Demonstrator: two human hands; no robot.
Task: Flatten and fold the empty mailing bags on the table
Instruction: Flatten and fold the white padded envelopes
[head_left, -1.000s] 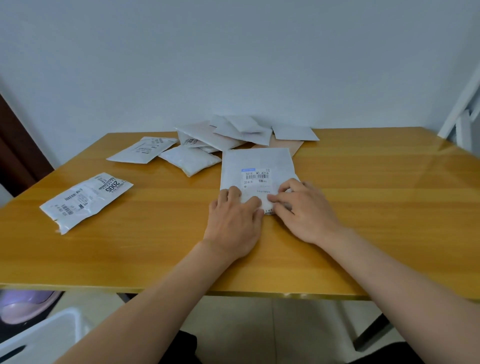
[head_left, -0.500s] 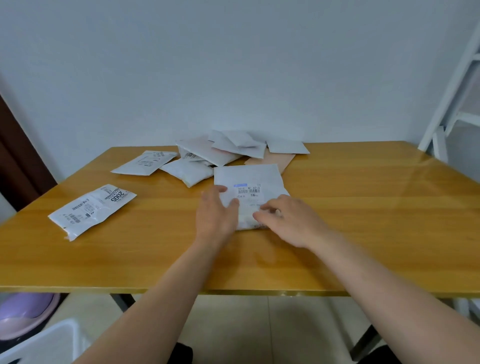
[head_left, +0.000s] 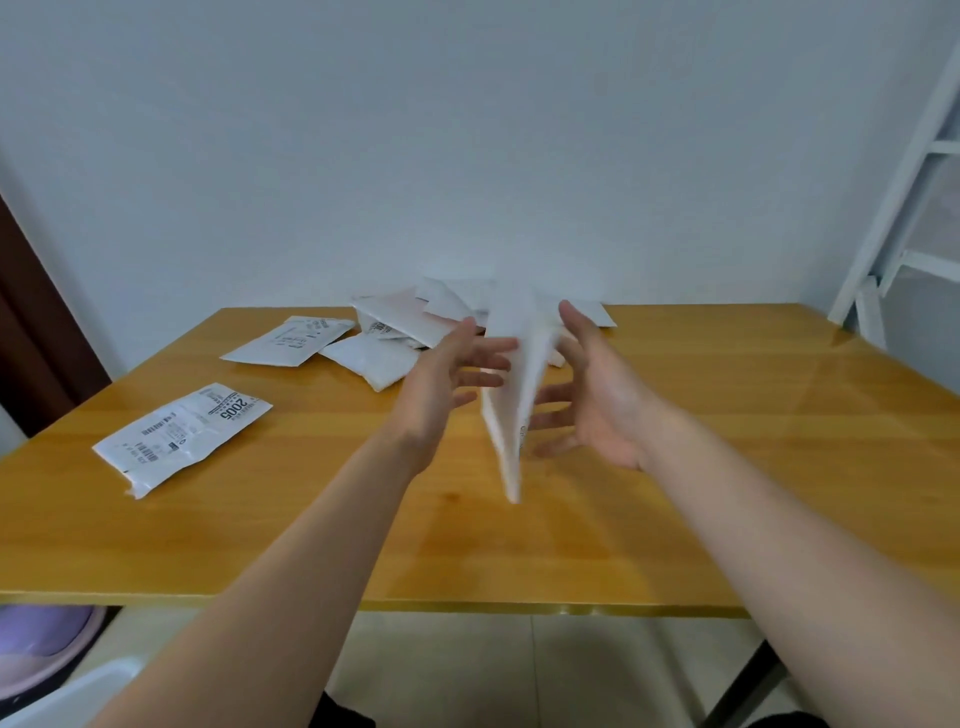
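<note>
Fingers (head_left: 485, 361) of both hands are spread out straight, pressing a white plastic mailing bag (head_left: 514, 384) between them. It stands on edge above the yellow wooden table (head_left: 727, 415), probably to squeeze it flat.

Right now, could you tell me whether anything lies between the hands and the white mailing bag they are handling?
Nothing visible does: the white mailing bag stands on edge between the left hand and right hand, both open-fingered beside it.

A white mailing bag (head_left: 511, 395) stands on edge mid-frame between the left hand (head_left: 447, 376) and right hand (head_left: 597, 395), fingers spread. More bags (head_left: 395, 322) lie behind on the wooden table (head_left: 727, 467).
</note>
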